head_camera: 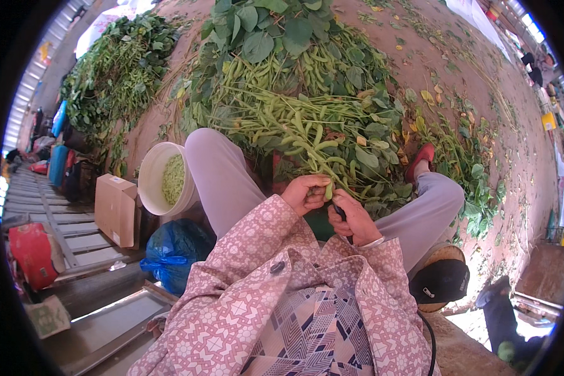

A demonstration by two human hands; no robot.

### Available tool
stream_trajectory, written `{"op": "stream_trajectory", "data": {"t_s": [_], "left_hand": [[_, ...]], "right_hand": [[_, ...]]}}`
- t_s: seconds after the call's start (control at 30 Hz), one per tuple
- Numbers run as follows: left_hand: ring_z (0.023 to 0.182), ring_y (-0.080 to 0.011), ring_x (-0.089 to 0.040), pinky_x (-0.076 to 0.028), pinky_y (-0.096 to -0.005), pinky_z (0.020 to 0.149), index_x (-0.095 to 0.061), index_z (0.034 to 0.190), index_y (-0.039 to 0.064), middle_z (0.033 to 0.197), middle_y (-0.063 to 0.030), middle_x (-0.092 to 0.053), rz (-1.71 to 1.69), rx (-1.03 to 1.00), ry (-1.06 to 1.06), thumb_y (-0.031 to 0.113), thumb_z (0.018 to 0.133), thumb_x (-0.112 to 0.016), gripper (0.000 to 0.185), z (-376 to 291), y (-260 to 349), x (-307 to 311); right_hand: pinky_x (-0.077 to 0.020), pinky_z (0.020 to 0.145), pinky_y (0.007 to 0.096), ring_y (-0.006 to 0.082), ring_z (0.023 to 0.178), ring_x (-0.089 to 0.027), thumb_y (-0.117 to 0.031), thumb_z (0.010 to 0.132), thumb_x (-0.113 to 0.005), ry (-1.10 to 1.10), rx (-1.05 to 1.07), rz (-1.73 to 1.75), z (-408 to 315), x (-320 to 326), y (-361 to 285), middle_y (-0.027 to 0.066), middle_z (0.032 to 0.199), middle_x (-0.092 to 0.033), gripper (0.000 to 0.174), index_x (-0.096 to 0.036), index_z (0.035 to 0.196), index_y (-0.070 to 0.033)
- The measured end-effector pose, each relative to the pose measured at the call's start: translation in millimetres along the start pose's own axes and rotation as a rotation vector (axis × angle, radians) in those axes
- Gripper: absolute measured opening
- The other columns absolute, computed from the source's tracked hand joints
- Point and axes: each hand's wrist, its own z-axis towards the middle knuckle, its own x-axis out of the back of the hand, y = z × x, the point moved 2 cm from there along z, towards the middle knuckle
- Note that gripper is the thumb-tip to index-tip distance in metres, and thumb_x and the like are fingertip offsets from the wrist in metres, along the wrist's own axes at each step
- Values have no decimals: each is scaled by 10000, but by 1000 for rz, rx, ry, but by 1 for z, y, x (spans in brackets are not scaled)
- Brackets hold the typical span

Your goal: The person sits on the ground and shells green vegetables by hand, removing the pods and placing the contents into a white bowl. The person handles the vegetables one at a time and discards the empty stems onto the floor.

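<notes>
Between the fingertips of my left hand is a green bean pod. My right hand, close beside it, is closed around a dark-handled tool; its working end is hidden, so I cannot tell what kind it is. Just beyond both hands lies a heap of cut bean plants, thick with green pods and leaves. One pod-bearing stem points from the heap down towards my hands. To the left of my knee, a white plastic bucket holds many small green beans.
A cardboard box and a tied blue plastic bag stand at my left. Another plant heap lies at far left. Beside my right thigh, a black cap-like item rests on a round seat. Loose leaves litter the earthen floor.
</notes>
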Motion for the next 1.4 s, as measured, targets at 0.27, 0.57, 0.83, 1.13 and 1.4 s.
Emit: {"op": "stream_trajectory", "data": {"t_s": [0.27, 0.57, 0.83, 1.13, 1.4], "left_hand": [[458, -33, -367, -231, -197, 402, -581, 935, 53, 666, 27, -499, 491, -92, 150, 199, 893, -627, 159, -6, 3, -22], [484, -44, -380, -253, -205, 414, -592, 962, 31, 675, 25, -486, 329, -176, 235, 174, 907, -539, 162, 2, -9, -24], [519, -55, -400, -282, -206, 430, -603, 973, 29, 706, 24, -499, 467, -299, 410, 151, 893, -438, 220, 11, -23, -21], [513, -87, -425, -279, -200, 418, -578, 1148, -57, 826, -43, -564, 348, -155, 177, 101, 838, -459, 367, 2, 4, -8], [553, -71, -472, -366, -213, 500, -649, 1074, 23, 725, 2, -570, 561, -182, 220, 163, 876, -587, 250, 16, 10, -9]], "right_hand": [[-188, 360, 209, 43, 391, -263, -289, 989, -474, 116, 37, -114, -3, -4, -5, -24, 600, -408, 173, -509, 1061, -135], [-206, 356, 212, 35, 402, -306, -204, 954, -552, 246, 230, -128, 10, 1, 3, -42, 587, -420, 109, -495, 966, -111], [-361, 488, 236, 61, 529, -442, -172, 879, -633, 455, 662, -616, 27, 7, 13, -8, 617, -485, 224, -512, 758, -27], [-201, 344, 210, 42, 379, -290, -184, 937, -556, 202, 248, -28, 6, 8, -21, -40, 561, -400, 99, -504, 913, -102], [-200, 356, 211, 41, 388, -274, -178, 915, -558, 100, 197, -30, 3, 11, -40, -34, 563, -404, 109, -545, 931, -71]]}}
